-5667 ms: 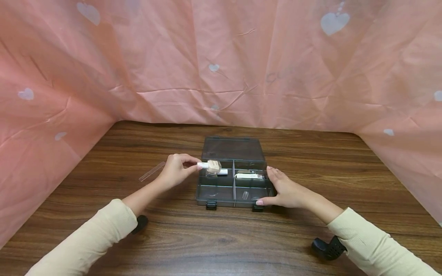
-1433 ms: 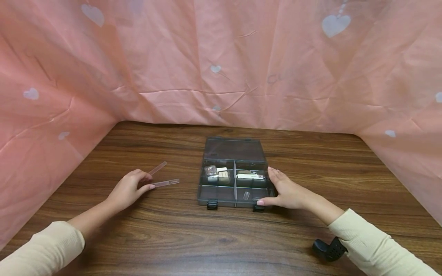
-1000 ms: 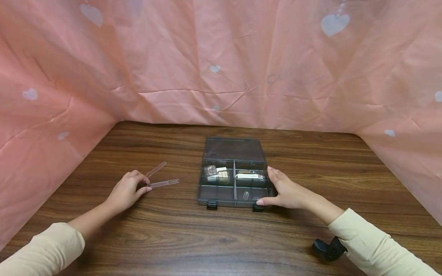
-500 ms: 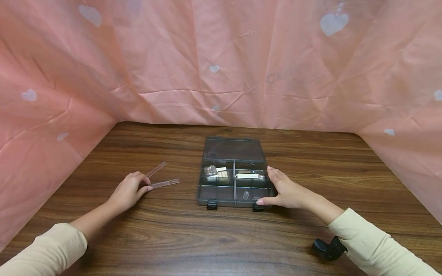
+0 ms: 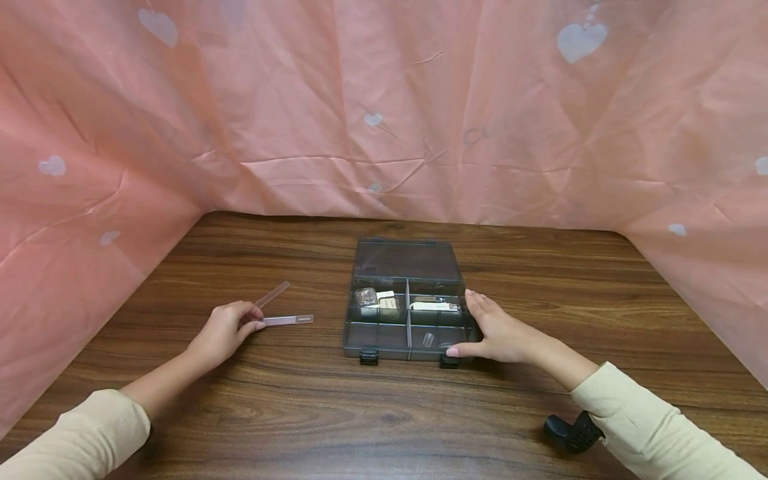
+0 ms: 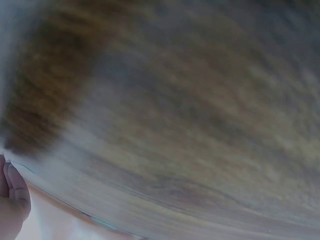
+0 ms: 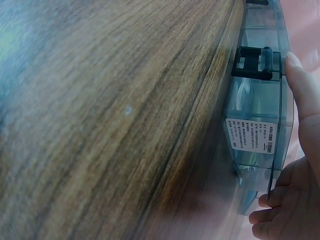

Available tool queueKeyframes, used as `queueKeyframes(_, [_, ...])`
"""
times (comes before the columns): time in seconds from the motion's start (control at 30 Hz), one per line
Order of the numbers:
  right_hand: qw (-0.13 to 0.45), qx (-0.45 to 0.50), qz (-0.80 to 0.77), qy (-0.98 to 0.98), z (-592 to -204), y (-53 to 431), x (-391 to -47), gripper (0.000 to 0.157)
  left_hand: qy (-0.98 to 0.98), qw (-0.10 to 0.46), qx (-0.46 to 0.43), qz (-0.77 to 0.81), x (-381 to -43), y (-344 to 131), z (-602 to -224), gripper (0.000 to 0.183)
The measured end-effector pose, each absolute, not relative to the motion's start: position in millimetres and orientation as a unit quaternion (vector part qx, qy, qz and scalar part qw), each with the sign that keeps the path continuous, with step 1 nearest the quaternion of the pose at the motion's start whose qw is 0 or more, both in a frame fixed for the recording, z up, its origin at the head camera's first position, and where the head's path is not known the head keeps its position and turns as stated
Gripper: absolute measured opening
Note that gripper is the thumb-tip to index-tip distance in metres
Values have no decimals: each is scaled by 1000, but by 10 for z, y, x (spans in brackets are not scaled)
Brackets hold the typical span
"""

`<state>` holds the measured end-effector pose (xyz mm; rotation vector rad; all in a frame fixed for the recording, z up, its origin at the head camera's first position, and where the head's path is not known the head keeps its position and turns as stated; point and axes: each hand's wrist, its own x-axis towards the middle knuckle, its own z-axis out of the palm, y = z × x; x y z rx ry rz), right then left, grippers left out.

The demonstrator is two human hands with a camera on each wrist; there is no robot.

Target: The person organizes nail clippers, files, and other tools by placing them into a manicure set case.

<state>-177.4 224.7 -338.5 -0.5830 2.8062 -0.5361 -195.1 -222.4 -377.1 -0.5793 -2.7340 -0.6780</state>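
In the head view my left hand (image 5: 225, 333) pinches a clear flat strip, apparently a glass nail file (image 5: 289, 320), between thumb and fingers just above the table. A second clear strip (image 5: 273, 293) lies behind it, its near end hidden by the fingers. My right hand (image 5: 501, 330) holds the right front corner of a smoky plastic storage box (image 5: 375, 337), thumb at the front latch and fingers along the side. The box's lid (image 5: 408, 259) is laid back. Its left compartment holds nail polish bottles (image 5: 389, 303); a nail clipper (image 5: 433, 307) lies in the right one.
A small clear piece (image 5: 429, 340) lies in the box's front right compartment. Wood-grain table (image 5: 384, 413) surrounds the box. Pink cloth (image 5: 384, 133) hangs along the back and sides. The left wrist view is mostly blurred table.
My left hand has put a nail polish bottle into the left compartment, moved left and taken up the nail file. Lately the file has turned slightly. My right hand stays put.
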Motion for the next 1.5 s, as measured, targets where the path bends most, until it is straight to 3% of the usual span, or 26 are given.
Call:
queueKeyframes(0.77, [118, -197, -195, 954, -3377, 2252, -1752, 113, -930, 156, -219, -249, -1910, -2185, -3669, 5])
queueKeyframes(1.13, [115, -202, -187, 955, -3376, 2243, -1772, 114, -902, 218, -256, -271, -1870, -2118, -3654, 6])
queueKeyframes(1.5, [117, -201, -185, 955, -3377, 2252, -1778, 113, -890, 237, -261, -291, -1863, -2026, -3607, 9])
